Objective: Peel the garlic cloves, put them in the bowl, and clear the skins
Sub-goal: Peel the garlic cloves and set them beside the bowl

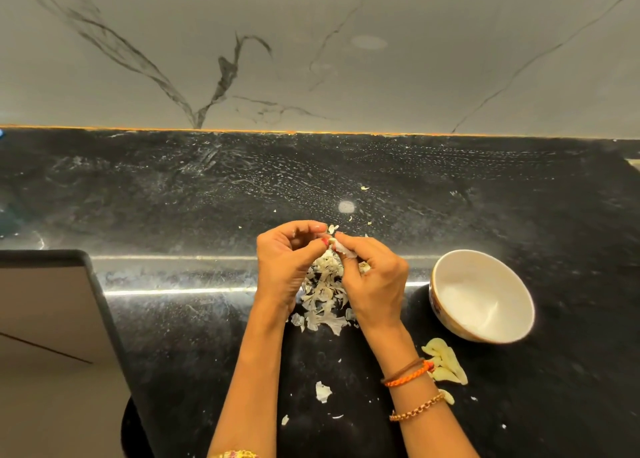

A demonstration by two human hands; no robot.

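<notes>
Two hands raised together over a heap of papery skins (323, 293) on the black stone counter (485, 187), left of the white bowl (483, 296). Left hand (289, 262) curled, fingertips and thumb drawn in toward the meeting point above the heap, pinching one end of a small garlic clove (333, 240) that is mostly hidden between the fingers. Right hand (375, 284) likewise curled, thumb and forefinger nipping a strip of white skin (346, 250) at the clove's other end. Fingertips of both hands almost touching, farther from the bowl than the heap's middle. Bowl upright, just right of the right hand, nothing visible inside it. Peeled cloves (445, 362) in a small pale cluster on the counter, just beside the bowl on its near side and partly behind the right wrist. A larger loose skin scrap (323, 392) well to the bowl's near left, between the forearms, with smaller flecks scattered around. Orange and brown threads (408, 374) and a chain bracelet (417, 407) on the right wrist. Grey veined wall (311, 49) rising behind the counter, far beyond the bowl.
</notes>
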